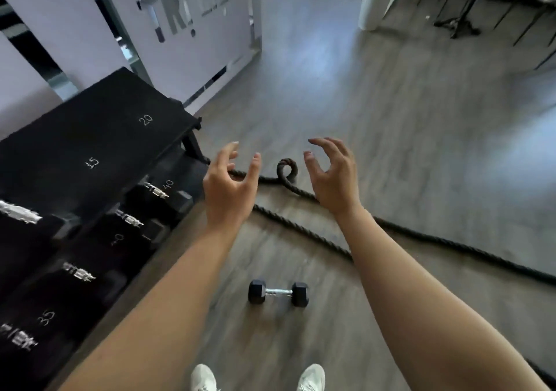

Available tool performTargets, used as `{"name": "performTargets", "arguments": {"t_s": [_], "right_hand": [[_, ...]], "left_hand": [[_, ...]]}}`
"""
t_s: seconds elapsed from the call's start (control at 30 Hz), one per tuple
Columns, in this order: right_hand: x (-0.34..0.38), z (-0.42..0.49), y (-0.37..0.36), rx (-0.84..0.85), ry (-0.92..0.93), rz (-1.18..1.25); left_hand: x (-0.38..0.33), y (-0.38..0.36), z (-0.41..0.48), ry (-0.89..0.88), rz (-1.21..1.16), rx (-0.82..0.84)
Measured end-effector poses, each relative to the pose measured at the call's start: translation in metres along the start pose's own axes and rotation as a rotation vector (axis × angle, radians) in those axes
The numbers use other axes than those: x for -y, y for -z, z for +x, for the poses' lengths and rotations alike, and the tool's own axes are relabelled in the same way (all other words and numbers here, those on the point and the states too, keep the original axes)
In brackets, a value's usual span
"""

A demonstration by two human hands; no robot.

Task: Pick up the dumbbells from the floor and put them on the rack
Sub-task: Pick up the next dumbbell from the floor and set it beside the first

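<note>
- Lying on the wood floor [406, 126], the dumbbell [278, 293] sits well below both sets of fingertips, between the two forearms and just ahead of the white shoes [311, 376].
- Its long axis runs left to right across the view, one black hex head toward the rack [90, 156], the other away from it; the chrome handle is level.
- The left hand [229, 189] is empty, fingers [230, 153] spread and curled, touching nothing.
- The right hand [334, 177] is likewise empty, fingers [326, 145] bent in a loose claw, palm facing the left hand.
- A thick black rope [421, 237] loops on the floor just beyond and under the fingertips, between them and the dumbbell.
- The rack stands to the left of the left fingers; its shelves read "20", "15", "40" and "35", with dumbbells on the lower tiers.
- The wall [192, 8] far beyond the fingers shows letters, "TR!" legible, the remainder blurred.
</note>
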State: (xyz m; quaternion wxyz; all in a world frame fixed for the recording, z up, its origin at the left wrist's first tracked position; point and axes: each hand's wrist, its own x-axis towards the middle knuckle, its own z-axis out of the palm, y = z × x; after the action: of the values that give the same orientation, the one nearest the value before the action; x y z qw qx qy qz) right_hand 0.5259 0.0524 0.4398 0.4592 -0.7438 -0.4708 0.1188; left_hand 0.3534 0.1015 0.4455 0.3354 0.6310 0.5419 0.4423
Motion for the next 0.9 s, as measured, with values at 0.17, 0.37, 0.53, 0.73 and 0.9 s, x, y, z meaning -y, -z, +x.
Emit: {"name": "performTargets", "arguments": {"t_s": [0.17, 0.37, 0.53, 0.73, 0.9], "right_hand": [[-0.077, -0.021, -0.030, -0.042, -0.413, 0.260], [-0.255, -0.075, -0.158, -0.096, -0.757, 0.386], [-0.443, -0.141, -0.291, -0.100, -0.985, 0.436], [-0.593, -0.202, -0.380, -0.114, -1.165, 0.225], [-0.646, -0.246, -0.410, -0.094, -1.273, 0.084]], "left_hand": [[0.069, -0.052, -0.015, 0.266, -0.029, 0.030], [0.269, -0.142, -0.031, 0.582, -0.012, 0.031], [0.472, -0.228, -0.069, 0.786, 0.119, 0.065], [0.656, -0.288, -0.114, 0.947, 0.207, 0.046], [0.725, -0.305, -0.148, 1.152, 0.193, 0.016]]}}
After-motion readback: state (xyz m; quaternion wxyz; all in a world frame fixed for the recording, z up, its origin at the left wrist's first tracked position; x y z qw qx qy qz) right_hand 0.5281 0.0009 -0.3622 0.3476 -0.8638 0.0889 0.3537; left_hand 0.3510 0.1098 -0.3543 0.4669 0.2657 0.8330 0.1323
